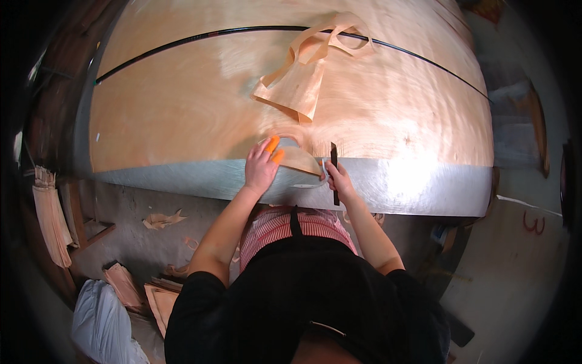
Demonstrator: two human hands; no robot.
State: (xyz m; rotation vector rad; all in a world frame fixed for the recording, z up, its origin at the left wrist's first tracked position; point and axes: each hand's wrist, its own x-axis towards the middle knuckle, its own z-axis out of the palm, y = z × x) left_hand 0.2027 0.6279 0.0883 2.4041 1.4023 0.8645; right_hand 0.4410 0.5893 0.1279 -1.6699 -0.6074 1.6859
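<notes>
A large sheet of thin wood veneer (182, 121) covers a metal-topped table, its near edge in front of me. My left hand (261, 165), with orange covers on fingertips, lies on that edge with its fingers stretched out. Beside those fingers is a gap with grey metal showing, and a loose veneer piece (297, 162) rests there. My right hand (339, 181) is closed around a flat black knife (334, 159) with a slanted tip, held upright in the view. A pale curved strip (324, 175), perhaps tape, hangs by the right fingers; whether they grip it is unclear.
A torn veneer offcut (297, 85) with holes lies farther up the sheet, across a long thin black rod (242, 29). Bare metal (424, 185) shows along the table's near edge. Veneer scraps (163, 219), bundled strips (51, 212) and a white bag (104, 324) are at the left.
</notes>
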